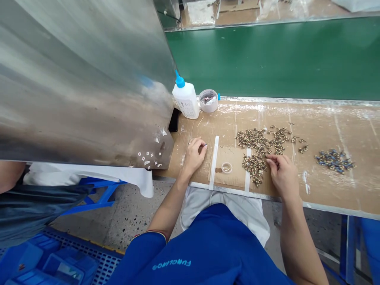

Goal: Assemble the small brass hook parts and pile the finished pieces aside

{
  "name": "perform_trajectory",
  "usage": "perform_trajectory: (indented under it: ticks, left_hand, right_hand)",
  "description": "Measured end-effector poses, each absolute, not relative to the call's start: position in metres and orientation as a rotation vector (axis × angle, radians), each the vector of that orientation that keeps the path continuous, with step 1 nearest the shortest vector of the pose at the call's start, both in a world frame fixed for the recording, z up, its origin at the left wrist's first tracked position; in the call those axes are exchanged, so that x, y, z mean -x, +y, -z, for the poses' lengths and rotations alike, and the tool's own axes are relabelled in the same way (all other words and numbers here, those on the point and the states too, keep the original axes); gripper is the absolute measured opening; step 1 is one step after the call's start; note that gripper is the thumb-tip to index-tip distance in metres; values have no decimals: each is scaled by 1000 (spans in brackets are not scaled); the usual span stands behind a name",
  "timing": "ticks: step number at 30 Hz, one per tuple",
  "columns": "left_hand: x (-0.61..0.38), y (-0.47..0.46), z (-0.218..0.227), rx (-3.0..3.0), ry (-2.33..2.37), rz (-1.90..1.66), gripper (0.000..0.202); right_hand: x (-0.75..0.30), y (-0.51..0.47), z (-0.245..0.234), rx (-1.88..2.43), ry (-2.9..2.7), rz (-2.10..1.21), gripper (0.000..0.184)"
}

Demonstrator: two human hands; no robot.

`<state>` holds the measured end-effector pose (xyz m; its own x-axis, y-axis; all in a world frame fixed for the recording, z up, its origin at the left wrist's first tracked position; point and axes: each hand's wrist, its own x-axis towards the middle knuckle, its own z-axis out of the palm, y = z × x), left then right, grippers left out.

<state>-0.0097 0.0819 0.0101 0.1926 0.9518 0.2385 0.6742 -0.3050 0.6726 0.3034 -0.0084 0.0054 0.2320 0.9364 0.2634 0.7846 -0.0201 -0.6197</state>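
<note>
My left hand (195, 154) rests on the cardboard-covered bench, thumb and fingers pinched on a tiny bluish part (205, 145) whose kind is too small to tell. At the right edge of a pile of small brass-coloured metal parts (253, 140), my right hand (284, 176) is closed in a pinch. What sits between its fingertips is mostly hidden. Between the hands lies a small clear round dish (227, 168) with a whitish substance in it, on a taped cardboard patch (234, 156). Farther right is a second pile of brass parts with blue pieces (335, 160).
A white bottle with a blue nozzle (186, 99) and a tape roll holding scraps (208, 100) stand at the back left. A large metal panel (89, 87) bounds the left side. Behind the bench runs a green belt (273, 59). Another person's arm (10, 174) shows far left.
</note>
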Motion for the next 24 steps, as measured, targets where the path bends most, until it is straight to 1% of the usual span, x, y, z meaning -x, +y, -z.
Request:
perform_trajectory:
  ticks: [5,9,16,24]
  left_hand:
    - [3,51,-11,-1979,1415,-983,12]
    - [-5,33,-11,-1885,1369,-1072,15]
    - [-3,23,-15,-1813,1262,-1031,17]
    - [-1,25,-16,-1857,1242,-1011,16]
  right_hand:
    - [-303,-9,-11,1863,-1498,-278,34]
    - [-301,-8,-13,1851,-1416,-367,43]
    - [-300,-7,-17,1831,-1162,-603,53]
    - [-296,-11,-9,1765,-1046,-640,59]
